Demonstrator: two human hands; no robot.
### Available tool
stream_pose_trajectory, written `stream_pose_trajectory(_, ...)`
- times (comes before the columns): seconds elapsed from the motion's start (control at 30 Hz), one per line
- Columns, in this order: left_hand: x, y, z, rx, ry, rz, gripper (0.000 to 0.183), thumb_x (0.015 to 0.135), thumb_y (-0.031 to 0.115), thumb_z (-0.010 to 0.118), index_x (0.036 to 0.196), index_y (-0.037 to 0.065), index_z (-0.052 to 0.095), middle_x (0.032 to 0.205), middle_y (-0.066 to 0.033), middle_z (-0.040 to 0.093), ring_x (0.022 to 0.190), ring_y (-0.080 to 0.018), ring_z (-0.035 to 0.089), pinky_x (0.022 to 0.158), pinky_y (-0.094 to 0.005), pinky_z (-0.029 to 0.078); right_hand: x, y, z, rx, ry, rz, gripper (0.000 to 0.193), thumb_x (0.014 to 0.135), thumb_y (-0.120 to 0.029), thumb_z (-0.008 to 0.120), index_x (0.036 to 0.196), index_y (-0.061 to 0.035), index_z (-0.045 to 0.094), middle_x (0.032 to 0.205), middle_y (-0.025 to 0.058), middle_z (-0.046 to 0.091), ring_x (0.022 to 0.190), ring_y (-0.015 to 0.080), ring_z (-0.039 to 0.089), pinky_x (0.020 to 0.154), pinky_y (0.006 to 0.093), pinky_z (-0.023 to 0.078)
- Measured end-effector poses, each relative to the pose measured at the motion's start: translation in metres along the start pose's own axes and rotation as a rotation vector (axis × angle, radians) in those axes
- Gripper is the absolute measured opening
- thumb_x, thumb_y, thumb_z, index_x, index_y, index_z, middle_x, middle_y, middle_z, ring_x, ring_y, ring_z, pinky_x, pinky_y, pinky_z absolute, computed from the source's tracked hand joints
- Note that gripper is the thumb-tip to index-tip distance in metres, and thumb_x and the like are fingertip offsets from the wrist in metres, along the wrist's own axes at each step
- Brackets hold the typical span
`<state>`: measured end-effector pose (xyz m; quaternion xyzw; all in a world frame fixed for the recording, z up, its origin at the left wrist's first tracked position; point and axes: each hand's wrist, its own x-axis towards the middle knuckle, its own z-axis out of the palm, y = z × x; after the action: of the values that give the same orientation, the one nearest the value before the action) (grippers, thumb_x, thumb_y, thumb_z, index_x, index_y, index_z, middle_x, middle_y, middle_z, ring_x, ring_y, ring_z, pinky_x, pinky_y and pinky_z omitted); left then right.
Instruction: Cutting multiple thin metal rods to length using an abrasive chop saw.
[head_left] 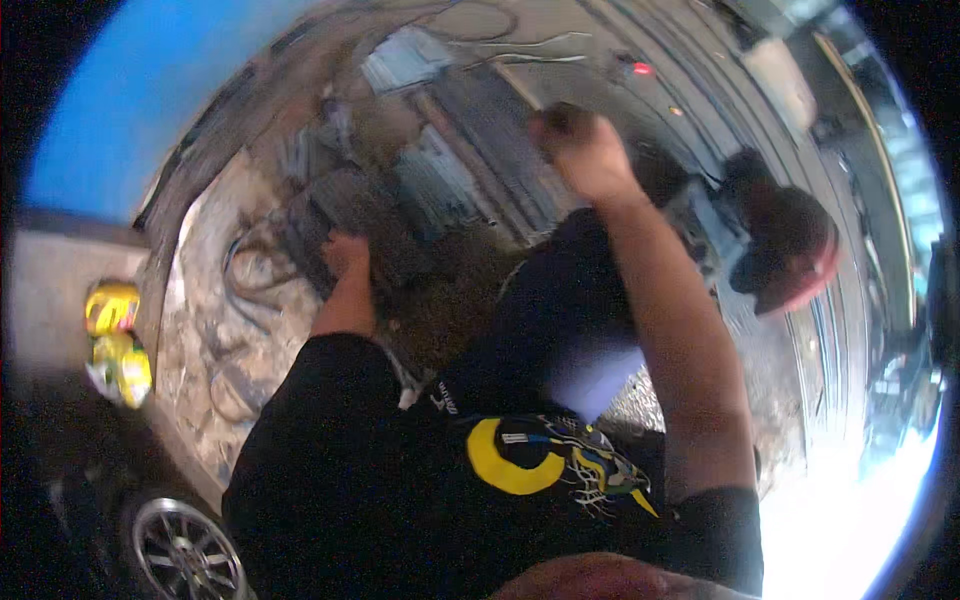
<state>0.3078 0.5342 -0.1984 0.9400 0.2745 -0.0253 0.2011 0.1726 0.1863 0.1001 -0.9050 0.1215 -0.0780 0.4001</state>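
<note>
My right hand [592, 160] is raised over the far middle, its fingers curled closed around something dark and smeared by motion. What it holds is too blurred to name. Lower and to the left, my left hand [347, 256] reaches down to a dark, blocky thing [375, 225], and its fingers blend into it. Just beyond that block lies a grey ribbed piece [437, 175]. A long dark bar [490, 135] runs beside this piece, toward my right hand. Farther back there is a pale grey flat piece [405, 60].
Curved, ring-like parts [252, 268] lie on a dirty pale surface at left. Yellow packages [112, 308] and a spoked silver wheel [188, 550] are at the left rim. A rounded, reddish and dark thing [800, 262] is at right. Blue covers the upper left [130, 110].
</note>
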Motion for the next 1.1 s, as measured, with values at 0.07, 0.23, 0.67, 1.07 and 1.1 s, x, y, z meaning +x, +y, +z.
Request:
stream_pose_trajectory(0.07, 0.0, 0.006, 0.014, 0.069, -0.042, 0.126, 0.057, 0.076, 0.031, 0.066, 0.119, -0.003, 0.047, 0.121, -0.0304, 0.044, 0.111, -0.0409, 0.049, 0.091, -0.0473, 0.044, -0.009, 0.001, -0.008, 0.089, 0.099, 0.01, 0.034, 0.085, -0.028, 0.06, 0.105, -0.0019, 0.063, 0.102, 0.0183, 0.066, 0.094, 0.0289, 0.063, 0.086, 0.0355, 0.046)
stream_pose_trajectory(0.23, -0.032, 0.062, 0.038, 0.072, -0.014, 0.364, 0.057, 0.079, 0.029, 0.064, 0.123, -0.002, 0.047, 0.114, -0.0276, 0.051, 0.104, -0.0417, 0.053, 0.092, -0.0476, 0.044, -0.044, -0.001, -0.042, 0.446, 0.296, -0.088, 0.027, 0.088, -0.025, 0.061, 0.092, 0.0014, 0.063, 0.072, 0.0037, 0.059, 0.064, 0.012, 0.052, 0.061, 0.0272, 0.043)
stream_pose_trajectory(0.67, -0.403, 0.31, -0.216, -1.3, -0.89, 1.169, 0.034, 0.084, 0.016, 0.063, 0.114, 0.007, 0.053, 0.092, -0.0019, 0.056, 0.083, -0.01, 0.053, 0.068, -0.024, 0.043, -0.135, 0.032, -0.188, 0.978, 0.71, -0.147, 0.017, 0.087, -0.017, 0.06, 0.087, -0.0005, 0.062, 0.066, 0.0005, 0.054, 0.057, 0.0082, 0.045, 0.054, 0.0236, 0.037)
stream_pose_trajectory(1.07, -0.466, 0.378, -0.077, -0.796, -0.814, 1.531, 0.034, 0.083, 0.002, 0.057, 0.115, 0.003, 0.044, 0.098, -0.004, 0.044, 0.085, -0.0108, 0.043, 0.075, -0.0246, 0.039, -0.2, 0.17, -0.338, 1.307, 1.299, -0.275, 0.016, 0.088, -0.014, 0.05, 0.095, 0.0005, 0.052, 0.067, 0.0002, 0.037, 0.056, 0.0111, 0.033, 0.054, 0.0256, 0.029)
stream_pose_trajectory(1.1, -0.46, 0.383, -0.073, -0.673, -0.766, 1.54, 0.033, 0.085, 0.001, 0.054, 0.116, 0.003, 0.042, 0.099, -0.0027, 0.042, 0.087, -0.0101, 0.041, 0.075, -0.023, 0.039, -0.2, 0.176, -0.343, 1.284, 1.331, -0.248, 0.017, 0.088, -0.014, 0.05, 0.096, 0.0003, 0.052, 0.068, 0.0003, 0.038, 0.056, 0.0112, 0.033, 0.054, 0.0258, 0.029)
